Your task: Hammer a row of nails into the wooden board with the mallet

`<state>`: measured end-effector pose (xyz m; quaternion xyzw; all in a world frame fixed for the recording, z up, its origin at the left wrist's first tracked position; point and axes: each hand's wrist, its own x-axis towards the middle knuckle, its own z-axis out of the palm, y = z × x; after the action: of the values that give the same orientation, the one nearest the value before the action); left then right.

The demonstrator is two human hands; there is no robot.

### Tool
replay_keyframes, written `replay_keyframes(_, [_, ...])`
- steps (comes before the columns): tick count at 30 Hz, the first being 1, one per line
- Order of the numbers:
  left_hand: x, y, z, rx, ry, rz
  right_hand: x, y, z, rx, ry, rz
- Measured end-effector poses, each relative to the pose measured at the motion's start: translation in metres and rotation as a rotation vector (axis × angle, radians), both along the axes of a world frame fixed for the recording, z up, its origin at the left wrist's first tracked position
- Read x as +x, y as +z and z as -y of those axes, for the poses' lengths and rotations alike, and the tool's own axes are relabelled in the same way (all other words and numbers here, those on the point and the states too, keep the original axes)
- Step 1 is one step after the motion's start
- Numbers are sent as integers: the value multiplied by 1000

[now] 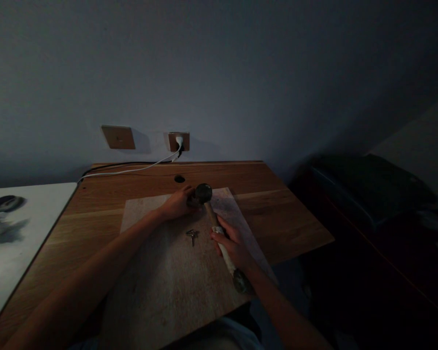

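While the right hand [234, 243] is closed around the pale, partly white-wrapped handle of a mallet [226, 255] with a rounded black head, the left hand [177, 203] is just beside that head, its fingers curled near a dark shape. Whether those fingers grip anything, or touch the head, cannot be told in the dim light.

The mallet slants over the pale, rectangular wooden board [168, 282], its head toward the board's far edge and its dark handle end toward the near right one; whether it rests on the surface is unclear. Near the middle of the board, between the forearms, lies a little cluster of shiny metal pieces [192, 235].

Under the board is a brown wood-grained desk [277, 214], with a round dark hole [179, 179] beyond the board's far edge. Farther beyond the board, a white plug [179, 140] sits in a brownish square wall socket [186, 142]. Well to the board's left stands a white, smooth-topped table [40, 243].
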<state>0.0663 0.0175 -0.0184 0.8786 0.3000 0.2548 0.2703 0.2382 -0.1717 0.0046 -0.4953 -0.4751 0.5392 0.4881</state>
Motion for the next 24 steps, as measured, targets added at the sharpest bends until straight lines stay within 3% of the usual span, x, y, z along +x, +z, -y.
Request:
replay_keyframes(5, [-4, 8, -1, 9, 16, -28, -1, -2, 1, 10, -7, 14])
replay_keyframes(11, [-24, 54, 16, -117, -242, -405, -1, -6, 0, -14, -66, -12])
replay_keyframes(14, [-30, 67, 26, -135, -318, -453, -1, -7, -2, -26, -94, -59])
replay_keyframes(18, [-28, 64, 32, -172, -392, -430, -1, -7, -2, -36, -97, -53])
replay_keyframes(24, [-25, 58, 30, -119, -370, -499, -2, -4, 0, -60, -109, -16])
